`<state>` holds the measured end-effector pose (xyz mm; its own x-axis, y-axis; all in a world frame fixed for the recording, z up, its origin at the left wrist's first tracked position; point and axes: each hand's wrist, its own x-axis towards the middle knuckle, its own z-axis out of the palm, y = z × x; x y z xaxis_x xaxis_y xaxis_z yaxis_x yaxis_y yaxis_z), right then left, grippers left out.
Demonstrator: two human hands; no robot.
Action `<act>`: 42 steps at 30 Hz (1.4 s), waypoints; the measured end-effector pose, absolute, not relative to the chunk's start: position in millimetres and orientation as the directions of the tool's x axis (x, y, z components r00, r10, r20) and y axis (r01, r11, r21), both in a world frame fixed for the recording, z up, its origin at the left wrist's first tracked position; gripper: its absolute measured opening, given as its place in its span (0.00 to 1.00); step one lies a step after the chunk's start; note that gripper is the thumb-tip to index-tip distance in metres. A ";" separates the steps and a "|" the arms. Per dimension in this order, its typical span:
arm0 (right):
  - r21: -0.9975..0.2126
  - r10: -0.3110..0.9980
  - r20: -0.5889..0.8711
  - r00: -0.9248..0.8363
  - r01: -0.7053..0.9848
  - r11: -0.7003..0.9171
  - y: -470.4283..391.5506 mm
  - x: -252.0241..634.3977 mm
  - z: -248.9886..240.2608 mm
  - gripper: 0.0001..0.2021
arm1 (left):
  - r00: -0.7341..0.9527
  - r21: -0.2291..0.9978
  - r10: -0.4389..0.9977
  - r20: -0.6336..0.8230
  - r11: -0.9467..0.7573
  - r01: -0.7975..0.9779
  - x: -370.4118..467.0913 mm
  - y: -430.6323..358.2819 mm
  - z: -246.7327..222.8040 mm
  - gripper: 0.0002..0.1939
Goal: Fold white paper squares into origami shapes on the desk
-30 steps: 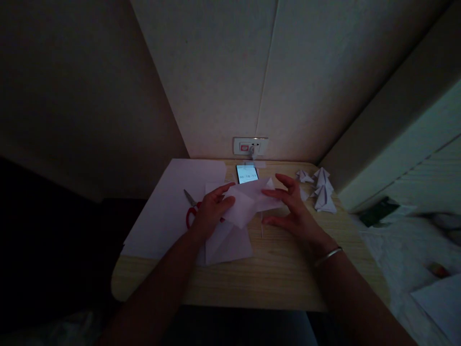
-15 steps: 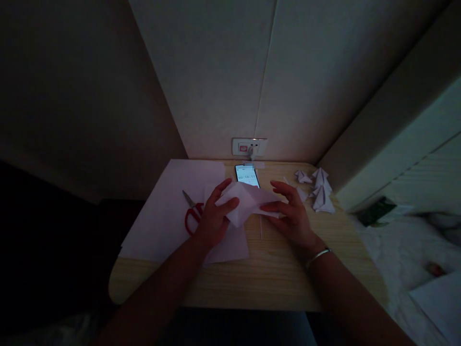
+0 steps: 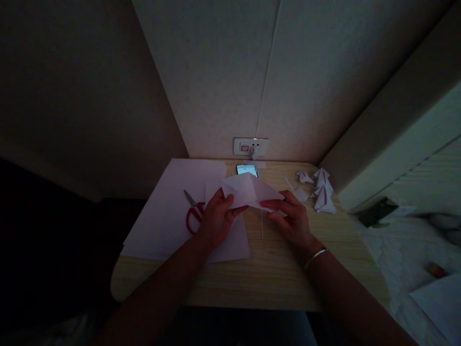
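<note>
The tabletop point(image 3: 288, 278) of pale wood carries all the work. On its left side lie large white sheets point(image 3: 154, 221), and over them, nearer to the middle, a smaller sheet point(image 3: 236, 242). The creased paper point(image 3: 248, 190) is above the middle of the tabletop, between the two hands, and it covers the lower part of the phone point(image 3: 247, 169) in this view. Its centre fold rises like a small roof.

The left hand point(image 3: 218, 218) pinches the left edge, thumb on top and fingers underneath. The grip of the right hand point(image 3: 293, 221) closes on the lower right edge; the exact place of its thumb tip I cannot tell. I judge that the step is the shaping of a fold, and that the next move calls for a steady left pinch while the right fingers align the layers.

Scissors point(image 3: 195, 206) lie left of the left hand. Smaller are the folded paper pieces point(image 3: 324, 199) at the right edge, and a thin strip point(image 3: 262, 227).
</note>
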<state>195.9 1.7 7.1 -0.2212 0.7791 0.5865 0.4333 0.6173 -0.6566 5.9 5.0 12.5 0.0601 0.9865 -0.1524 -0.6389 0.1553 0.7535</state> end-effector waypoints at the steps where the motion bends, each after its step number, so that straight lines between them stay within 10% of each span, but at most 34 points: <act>1: -0.695 0.795 0.577 -0.188 0.397 0.599 1.9 195.7 6.5 0.15 | 0.052 0.755 0.988 -0.144 0.143 -0.640 5.4 5.9 11.6 0.14; 13: -0.938 0.945 0.318 0.075 0.173 0.302 8.1 182.5 -3.2 0.06 | -0.019 0.766 0.995 -0.102 0.066 -0.639 5.3 7.6 15.3 0.14; 20: -0.582 0.756 0.599 -0.264 0.506 0.637 11.9 198.6 -0.3 0.18 | -0.061 0.813 0.993 -0.096 0.043 -0.580 -1.4 11.4 17.7 0.13; 29: -0.273 0.601 0.597 -0.532 0.570 0.775 14.8 208.0 6.5 0.09 | -0.036 0.919 0.998 -0.042 0.024 -0.394 -6.0 12.2 13.3 0.19; 36: -0.459 0.675 0.551 -0.491 0.497 0.736 10.8 198.9 7.6 0.05 | 0.006 0.980 1.000 0.028 -0.026 -0.199 -8.1 14.0 9.7 0.19; 42: -0.847 0.894 0.390 -0.220 0.296 0.442 8.8 187.3 3.8 0.10 | 0.086 0.970 0.991 0.105 -0.083 -0.226 -9.0 13.0 6.4 0.21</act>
<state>187.3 8.8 3.8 -0.2200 0.8942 0.3899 0.2961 0.4420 -0.8467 -9.0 13.0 6.4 0.0861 0.9908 0.1048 -0.2265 -0.0830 0.9705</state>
